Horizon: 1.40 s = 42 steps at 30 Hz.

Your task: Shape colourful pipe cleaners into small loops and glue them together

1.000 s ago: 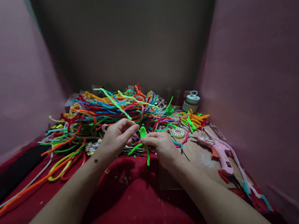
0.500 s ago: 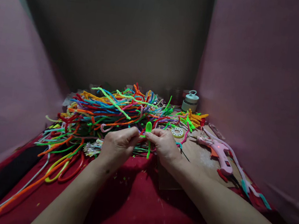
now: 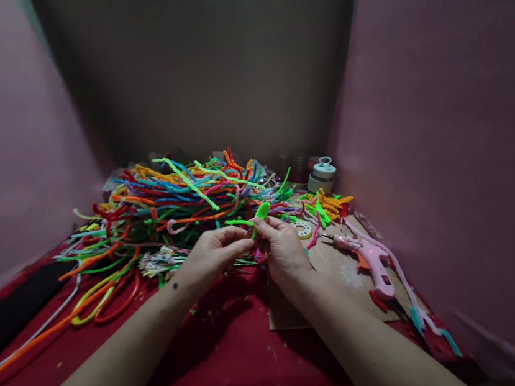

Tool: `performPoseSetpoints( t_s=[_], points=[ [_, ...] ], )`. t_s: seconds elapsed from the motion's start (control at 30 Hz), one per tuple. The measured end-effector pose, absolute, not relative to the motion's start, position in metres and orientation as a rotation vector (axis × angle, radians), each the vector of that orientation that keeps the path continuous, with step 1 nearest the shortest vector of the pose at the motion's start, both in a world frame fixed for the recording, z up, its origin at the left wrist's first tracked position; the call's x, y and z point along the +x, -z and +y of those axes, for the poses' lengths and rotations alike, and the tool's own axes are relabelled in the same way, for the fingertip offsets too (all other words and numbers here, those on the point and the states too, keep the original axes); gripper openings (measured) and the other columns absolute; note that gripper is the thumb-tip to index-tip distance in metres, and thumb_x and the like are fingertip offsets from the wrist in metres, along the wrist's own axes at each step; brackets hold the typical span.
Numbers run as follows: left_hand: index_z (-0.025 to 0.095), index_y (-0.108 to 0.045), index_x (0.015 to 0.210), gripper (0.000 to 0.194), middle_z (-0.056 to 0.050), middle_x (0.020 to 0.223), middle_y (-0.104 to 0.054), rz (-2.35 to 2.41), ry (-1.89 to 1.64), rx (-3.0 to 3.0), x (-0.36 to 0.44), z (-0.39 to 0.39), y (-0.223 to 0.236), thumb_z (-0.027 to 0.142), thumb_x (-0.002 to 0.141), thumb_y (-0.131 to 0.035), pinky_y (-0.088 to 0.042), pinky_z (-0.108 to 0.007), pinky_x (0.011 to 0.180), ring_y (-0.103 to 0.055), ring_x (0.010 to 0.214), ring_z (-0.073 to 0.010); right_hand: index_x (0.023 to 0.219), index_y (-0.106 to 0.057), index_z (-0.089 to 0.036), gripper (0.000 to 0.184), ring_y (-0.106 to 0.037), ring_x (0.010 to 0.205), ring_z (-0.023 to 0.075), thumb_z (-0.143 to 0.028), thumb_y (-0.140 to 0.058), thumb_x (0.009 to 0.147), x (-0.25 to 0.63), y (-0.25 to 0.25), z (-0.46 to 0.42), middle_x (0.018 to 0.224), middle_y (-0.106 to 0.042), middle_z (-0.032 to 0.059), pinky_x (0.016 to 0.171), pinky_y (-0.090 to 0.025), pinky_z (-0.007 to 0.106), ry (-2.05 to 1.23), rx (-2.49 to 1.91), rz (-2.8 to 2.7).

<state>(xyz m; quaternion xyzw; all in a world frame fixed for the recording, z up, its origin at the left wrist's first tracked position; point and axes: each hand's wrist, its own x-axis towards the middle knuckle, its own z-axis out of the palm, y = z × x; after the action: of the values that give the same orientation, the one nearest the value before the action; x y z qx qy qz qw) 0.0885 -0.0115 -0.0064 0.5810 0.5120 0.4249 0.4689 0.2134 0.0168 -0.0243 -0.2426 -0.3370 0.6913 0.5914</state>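
Between my two hands is a bright green pipe cleaner (image 3: pixel 262 210), bent into a narrow leaf-like loop at the top, with one straight end sticking out to the left. My right hand (image 3: pixel 283 245) pinches it at the base of the loop between thumb and fingers. Just below, my left hand (image 3: pixel 223 246) has its thumb and fingertips closed on the lower end of the same pipe cleaner. Fingers hide part of that lower end. Behind both hands lies a big heap of pipe cleaners (image 3: pixel 183 190) in many colours.
At right a pink glue gun (image 3: pixel 377 267) rests on a cardboard sheet (image 3: pixel 343 282). A round white tape roll (image 3: pixel 302 228), orange and green pieces (image 3: pixel 326 204) and a pale green jar (image 3: pixel 322 177) stand beyond. Left are long loose pipe cleaners (image 3: pixel 98 299) on red cloth (image 3: pixel 227 364).
My left hand has turned and shifted its grip to the lower end. The loop now tilts right, and the straight end points out to the left. The view has shifted slightly.
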Motion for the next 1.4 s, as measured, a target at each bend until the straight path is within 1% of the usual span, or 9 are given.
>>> performPoseSetpoints(
  t_s=[0.17,0.4,0.57,0.7,0.8,0.93,1.17,1.27,1.4],
  points=[
    [0.013,-0.058,0.066,0.02,0.005,0.051,-0.047,1.045,-1.116,1.241,0.096,-0.012,0.017,0.029,0.066,-0.07,-0.027,-0.016,0.041,-0.035,0.043,-0.0029,0.059,-0.053,-0.014,0.023,-0.043,0.046,0.005,-0.026,-0.073,0.055,0.209,0.029,0.016,0.052,-0.051,-0.0057,0.047,-0.032,0.019,-1.622,-0.515,-0.763],
    [0.015,-0.056,0.077,0.019,0.009,0.047,-0.037,0.784,-0.941,0.964,0.098,-0.011,0.024,0.032,0.073,-0.063,-0.028,-0.016,0.032,-0.024,0.034,-0.0028,0.056,-0.049,-0.016,0.023,-0.04,0.04,0.0057,-0.027,-0.07,0.058,0.212,0.025,0.016,0.044,-0.047,-0.0058,0.041,-0.029,0.02,-1.641,-0.569,-0.727],
    [0.015,-0.058,0.082,0.027,0.001,0.066,-0.058,1.261,-1.193,1.374,0.095,-0.014,0.01,0.037,0.068,-0.067,-0.04,-0.019,0.048,-0.051,0.055,-0.0093,0.057,-0.052,-0.015,0.022,-0.037,0.04,0.0047,-0.028,-0.069,0.06,0.214,0.023,0.016,0.046,-0.047,-0.0058,0.041,-0.027,0.02,-1.577,-0.58,-0.799],
    [0.017,-0.06,0.081,0.022,0.004,0.059,-0.054,1.386,-1.39,1.543,0.091,-0.017,0.003,0.035,0.07,-0.065,-0.034,-0.018,0.05,-0.046,0.054,-0.0082,0.054,-0.052,-0.014,0.022,-0.038,0.042,0.0053,-0.028,-0.068,0.06,0.213,0.024,0.013,0.044,-0.045,-0.0054,0.043,-0.027,0.021,-1.617,-0.648,-0.931],
    [0.015,-0.06,0.07,0.019,0.004,0.055,-0.05,1.375,-1.364,1.583,0.087,-0.016,0.004,0.033,0.074,-0.061,-0.032,-0.019,0.05,-0.042,0.052,-0.0071,0.052,-0.053,-0.014,0.022,-0.039,0.041,0.0062,-0.028,-0.065,0.062,0.213,0.025,0.012,0.043,-0.045,-0.0049,0.043,-0.027,0.022,-1.625,-0.664,-1.013],
    [0.015,-0.06,0.07,0.02,0.004,0.054,-0.051,1.301,-1.261,1.534,0.081,-0.013,0.005,0.034,0.074,-0.061,-0.033,-0.019,0.049,-0.041,0.05,-0.0067,0.055,-0.055,-0.015,0.019,-0.041,0.04,0.0077,-0.03,-0.062,0.064,0.217,0.023,0.016,0.043,-0.048,-0.0038,0.042,-0.028,0.022,-1.63,-0.672,-1.043],
    [0.017,-0.061,0.086,0.027,0.003,0.064,-0.057,1.102,-1.377,1.151,0.076,-0.006,0.005,0.028,0.064,-0.071,-0.037,-0.018,0.055,-0.05,0.055,-0.0063,0.055,-0.054,-0.015,0.011,-0.042,0.04,0.0067,-0.021,-0.063,0.059,0.218,0.026,0.018,0.046,-0.051,-0.0038,0.041,-0.028,0.021,-1.619,-0.679,-1.094],
    [0.014,-0.064,0.083,0.024,-0.001,0.074,-0.062,1.114,-1.244,1.223,0.073,-0.005,0.006,0.027,0.064,-0.072,-0.04,-0.02,0.062,-0.054,0.064,-0.0088,0.056,-0.057,-0.014,0.009,-0.045,0.043,0.0072,-0.021,-0.062,0.059,0.217,0.027,0.018,0.048,-0.054,-0.0027,0.044,-0.032,0.021,-1.573,-0.708,-1.107],
    [0.012,-0.065,0.073,0.018,-0.001,0.069,-0.062,1.241,-1.105,1.412,0.072,-0.007,0.004,0.027,0.064,-0.07,-0.038,-0.021,0.059,-0.052,0.062,-0.01,0.055,-0.058,-0.013,0.009,-0.041,0.04,0.0059,-0.021,-0.06,0.059,0.216,0.026,0.017,0.045,-0.051,-0.0039,0.041,-0.029,0.02,-1.511,-0.755,-1.18]
  ],
)
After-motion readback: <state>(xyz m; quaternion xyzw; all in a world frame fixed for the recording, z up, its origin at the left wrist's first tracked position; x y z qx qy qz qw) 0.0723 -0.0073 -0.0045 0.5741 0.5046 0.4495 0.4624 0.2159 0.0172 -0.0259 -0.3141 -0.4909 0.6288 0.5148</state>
